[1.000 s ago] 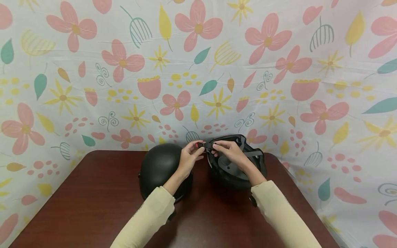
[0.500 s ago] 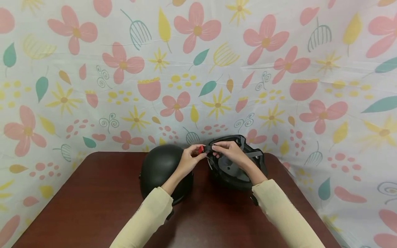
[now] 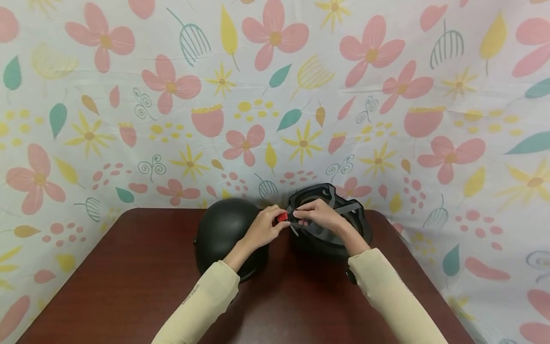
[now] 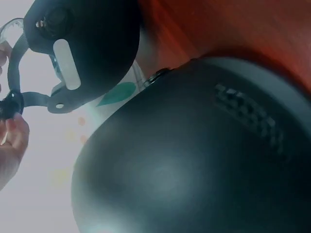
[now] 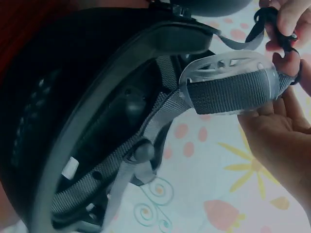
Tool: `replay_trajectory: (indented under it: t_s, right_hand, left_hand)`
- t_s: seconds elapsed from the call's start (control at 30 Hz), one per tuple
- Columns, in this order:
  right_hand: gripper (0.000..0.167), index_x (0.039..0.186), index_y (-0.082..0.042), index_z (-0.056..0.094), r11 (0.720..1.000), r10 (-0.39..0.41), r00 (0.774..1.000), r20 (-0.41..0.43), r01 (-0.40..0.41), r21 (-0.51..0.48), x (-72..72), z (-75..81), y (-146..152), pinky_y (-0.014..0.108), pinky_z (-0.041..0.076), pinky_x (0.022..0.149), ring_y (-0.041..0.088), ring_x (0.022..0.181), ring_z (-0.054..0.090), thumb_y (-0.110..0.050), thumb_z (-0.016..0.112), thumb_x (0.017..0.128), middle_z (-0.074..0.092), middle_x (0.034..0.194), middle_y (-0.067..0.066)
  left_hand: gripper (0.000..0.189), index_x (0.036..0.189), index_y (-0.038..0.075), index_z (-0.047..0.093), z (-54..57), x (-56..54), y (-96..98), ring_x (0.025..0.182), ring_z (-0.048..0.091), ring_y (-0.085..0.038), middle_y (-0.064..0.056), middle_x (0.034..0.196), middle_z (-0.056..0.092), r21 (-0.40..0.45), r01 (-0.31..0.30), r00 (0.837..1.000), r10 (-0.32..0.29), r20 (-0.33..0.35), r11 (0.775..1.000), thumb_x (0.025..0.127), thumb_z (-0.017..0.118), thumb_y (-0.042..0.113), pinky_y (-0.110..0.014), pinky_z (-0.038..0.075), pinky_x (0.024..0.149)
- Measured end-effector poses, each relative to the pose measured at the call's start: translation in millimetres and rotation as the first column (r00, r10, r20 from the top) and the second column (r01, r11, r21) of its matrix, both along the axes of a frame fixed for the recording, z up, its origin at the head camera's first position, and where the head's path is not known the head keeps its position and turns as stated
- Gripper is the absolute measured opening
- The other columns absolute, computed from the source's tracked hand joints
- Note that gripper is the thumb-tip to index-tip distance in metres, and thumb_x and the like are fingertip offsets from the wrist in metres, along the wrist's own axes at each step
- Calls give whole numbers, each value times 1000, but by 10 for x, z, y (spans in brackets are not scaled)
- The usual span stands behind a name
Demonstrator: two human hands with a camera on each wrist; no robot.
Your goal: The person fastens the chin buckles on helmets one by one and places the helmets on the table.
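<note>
Two black helmets stand side by side. The left helmet (image 3: 224, 234) lies dome up; the right helmet (image 3: 309, 249) is turned over, its padded inside and grey straps showing. My left hand (image 3: 263, 227) pinches the red part of a buckle (image 3: 282, 217) between thumb and fingers. Opposite it, my right hand (image 3: 323, 214) grips the strap end by the buckle, above the upturned helmet's rim. In the right wrist view, the grey chin strap (image 5: 233, 93) runs through a clear chin cup (image 5: 228, 60) to the black buckle (image 5: 284, 41). Fingers partly cover the buckle.
Both helmets are near the back edge of a dark reddish-brown table (image 3: 142, 282). Behind and beside it hangs a white cloth (image 3: 275, 110) printed with flowers and leaves.
Both hands have come slightly down and nearer me with the buckle. More of its red part shows now. The helmets stay in place.
</note>
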State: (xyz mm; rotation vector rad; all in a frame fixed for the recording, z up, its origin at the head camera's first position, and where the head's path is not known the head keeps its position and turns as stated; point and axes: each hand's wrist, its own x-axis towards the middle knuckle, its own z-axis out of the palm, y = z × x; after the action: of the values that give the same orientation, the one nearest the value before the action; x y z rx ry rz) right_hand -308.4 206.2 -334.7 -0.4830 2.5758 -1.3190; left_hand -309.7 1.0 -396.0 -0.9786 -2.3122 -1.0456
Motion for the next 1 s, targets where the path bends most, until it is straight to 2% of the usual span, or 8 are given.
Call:
replay_trajectory:
  t_s: [0.1,0.2,0.3,0.43,0.6,0.77,0.9,1.0]
  right_hand:
    - [34,115,2,70,1000,25,1000,-9,-25,-8,12,-47,-45,30,50,82,12,75,62,-25,60,97,72,82,2]
    - [31,108,3,72,1000,25,999,-43,-26,-17,24,-107,-84,28,50,76,11,73,61,-23,59,97,71,80,4]
    - [30,102,2,73,1000,1,998,-62,-3,-31,24,-160,-101,27,49,75,11,71,60,-24,59,98,69,77,3]
    - [34,114,2,70,997,-26,999,-45,23,-71,1,-209,-77,27,50,79,11,75,62,-26,59,98,72,83,6]
    - [44,129,4,60,995,-43,998,-40,39,-93,-12,-246,15,33,53,87,10,83,64,-27,58,99,73,99,16]
    - [43,129,2,59,991,-87,996,-18,84,-106,-8,-286,171,36,51,91,12,86,65,-29,57,100,72,101,13]
    - [41,126,0,61,987,-126,992,10,126,-100,4,-327,306,40,48,96,19,93,66,-31,57,99,72,101,9]
    - [40,124,-1,61,987,-135,991,16,136,-86,4,-380,390,43,46,98,24,99,65,-32,57,99,71,103,12]
  left_hand:
    - [17,99,1,68,-8,8,5,68,48,-15,-6,81,58,-16,16,999,-17,-29,1000,89,71,15,-19,38,61]
    - [17,98,2,69,-30,-7,3,67,48,-15,-6,80,59,-33,10,998,-12,-57,999,88,72,15,-18,37,60]
    - [19,100,3,71,-70,-40,-2,66,48,-11,-4,82,62,-14,-12,999,11,-46,1000,87,74,16,-16,37,58]
    - [23,106,3,71,-104,-79,21,66,49,-9,-6,88,65,70,-8,1000,9,-14,998,86,75,14,-17,41,59]
    - [30,113,1,69,-116,-91,76,72,54,-14,-12,99,64,152,1,1000,-5,29,988,86,74,11,-20,47,64]
    - [35,121,1,65,-142,-62,110,74,57,-18,-17,113,59,174,-10,996,-5,89,985,88,72,12,-28,52,67]
    - [37,123,0,63,-202,-58,136,74,59,-19,-18,116,58,172,-4,989,-21,143,985,90,71,14,-33,55,70]
    - [42,127,-1,59,-259,-68,163,80,61,-24,-20,118,57,161,10,979,-43,201,987,91,70,17,-33,55,73]
